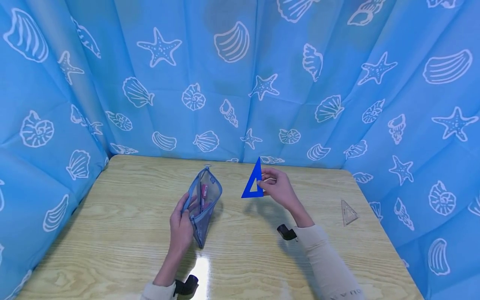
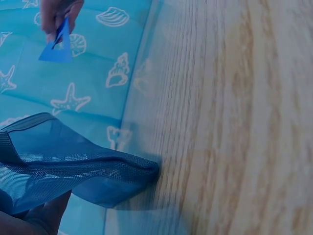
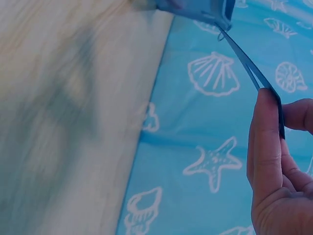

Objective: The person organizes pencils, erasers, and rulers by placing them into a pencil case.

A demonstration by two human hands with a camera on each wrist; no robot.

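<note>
A blue mesh zip pouch [image 1: 204, 216] is gripped by my left hand [image 1: 181, 227], its mouth spread apart. Inside it are a pink-and-white item [image 1: 204, 191] and a dark slim one, only partly seen. My right hand [image 1: 279, 187] pinches a blue set square [image 1: 256, 183] between thumb and fingers, above the table and to the right of the pouch. In the right wrist view the set square [image 3: 249, 66] appears nearly edge-on. The left wrist view has the pouch [image 2: 83, 166] up close, with the fingers of my left hand [image 2: 41, 218] beneath it.
A clear set square [image 1: 348, 213] lies on the right part of the wooden table [image 1: 112, 216]. Blue curtains [image 1: 232, 83] with white shell and starfish prints hang along the back and both sides. Each wrist carries a small black camera [image 1: 286, 232].
</note>
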